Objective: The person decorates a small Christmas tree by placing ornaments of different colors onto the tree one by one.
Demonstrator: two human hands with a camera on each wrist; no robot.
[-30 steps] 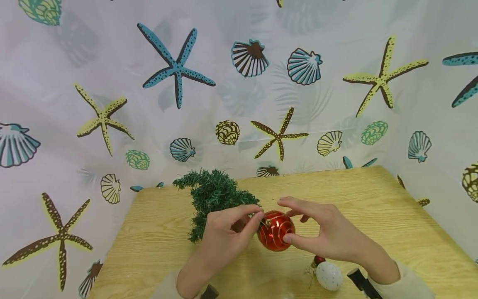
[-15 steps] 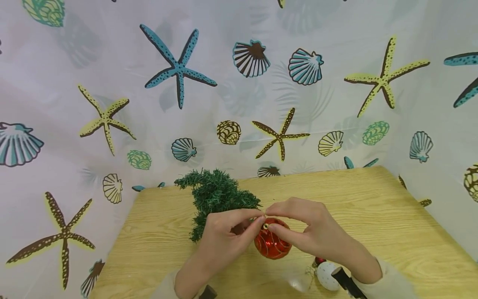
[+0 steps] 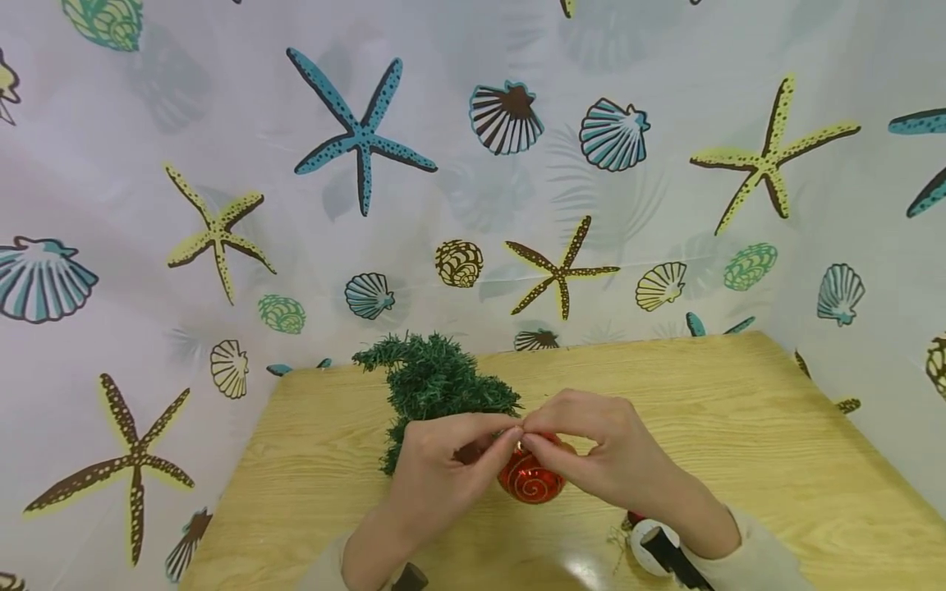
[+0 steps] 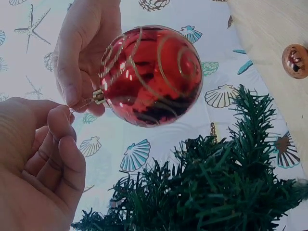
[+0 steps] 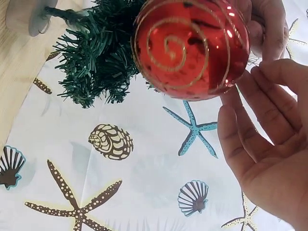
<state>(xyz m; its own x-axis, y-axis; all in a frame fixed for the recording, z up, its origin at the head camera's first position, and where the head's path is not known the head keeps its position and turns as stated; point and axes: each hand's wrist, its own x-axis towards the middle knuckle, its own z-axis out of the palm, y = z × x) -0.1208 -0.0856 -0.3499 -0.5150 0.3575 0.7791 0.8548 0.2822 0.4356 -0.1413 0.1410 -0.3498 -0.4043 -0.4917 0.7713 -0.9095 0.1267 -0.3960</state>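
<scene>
A shiny red Christmas bauble (image 3: 532, 478) with glittery gold swirls hangs below both hands in the head view. In the left wrist view, a thin loop of string (image 4: 83, 104) runs from its gold cap (image 4: 98, 96). My left hand (image 3: 443, 468) pinches that string between thumb and forefinger. From the other side, my right hand (image 3: 617, 439) pinches at the same spot, its fingertips meeting the left ones. Right behind is a small green artificial Christmas tree (image 3: 436, 382). The right wrist view shows the bauble close, with its cap hidden.
A white speckled bauble (image 3: 646, 546) and a small dark red ball (image 3: 634, 519) lie near my right wrist, partly covered by it. The wooden table (image 3: 702, 386) is backed by a curtain (image 3: 517, 197) printed with starfish and shells. The tree's grey base (image 5: 26, 14) shows in the right wrist view.
My right hand has moved left from the bauble's side to its string, meeting the left hand. The bauble has swung down and slightly left. My left hand keeps its pinch.
</scene>
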